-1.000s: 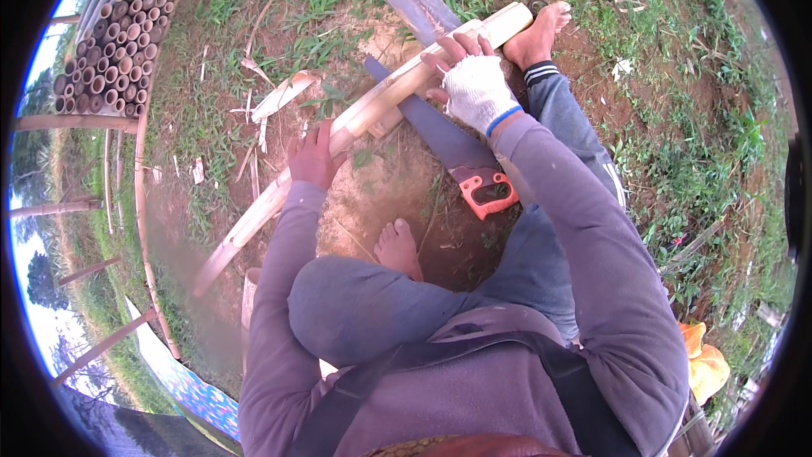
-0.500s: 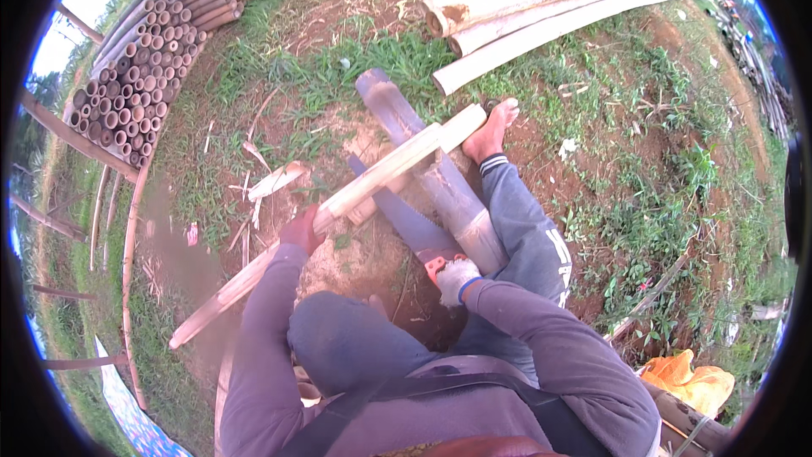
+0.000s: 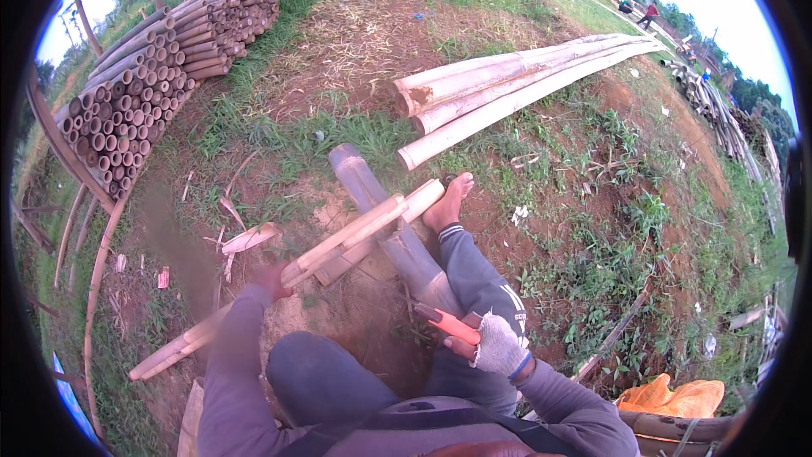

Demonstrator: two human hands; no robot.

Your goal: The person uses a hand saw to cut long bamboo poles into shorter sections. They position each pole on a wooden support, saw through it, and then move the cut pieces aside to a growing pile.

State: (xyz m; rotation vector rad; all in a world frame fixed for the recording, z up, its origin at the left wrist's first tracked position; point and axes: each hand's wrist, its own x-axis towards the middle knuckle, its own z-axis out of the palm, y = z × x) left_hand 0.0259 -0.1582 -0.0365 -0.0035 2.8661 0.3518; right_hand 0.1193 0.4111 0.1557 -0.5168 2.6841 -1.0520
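My bare left hand (image 3: pixel 272 281) is closed around a bundle of long pale split bamboo strips (image 3: pixel 182 347), which slants across the view from lower left to upper middle. The strips' far part lies over a thick grey bamboo pole (image 3: pixel 416 264) on the ground. My bare foot (image 3: pixel 448 203) is against their far end. In my right hand (image 3: pixel 499 345), in a whitish knitted glove, is a handsaw (image 3: pixel 453 325) by its orange handle. Its blade points away from me and shows only as a short dark piece; the rest cannot be made out. The saw is apart from the bamboo.
Three long pale bamboo poles (image 3: pixel 524 76) lie beyond my foot. A large stack of cut bamboo (image 3: pixel 127 123) stands at the left behind a rail. An orange sack (image 3: pixel 672 396) lies at lower right. Wood scraps (image 3: pixel 249 239) and grass cover the ground. Other people are far off.
My right hand has drawn the saw back from the strips and toward my right. My left hand still holds the bamboo. The view has tilted up, showing more of the background.
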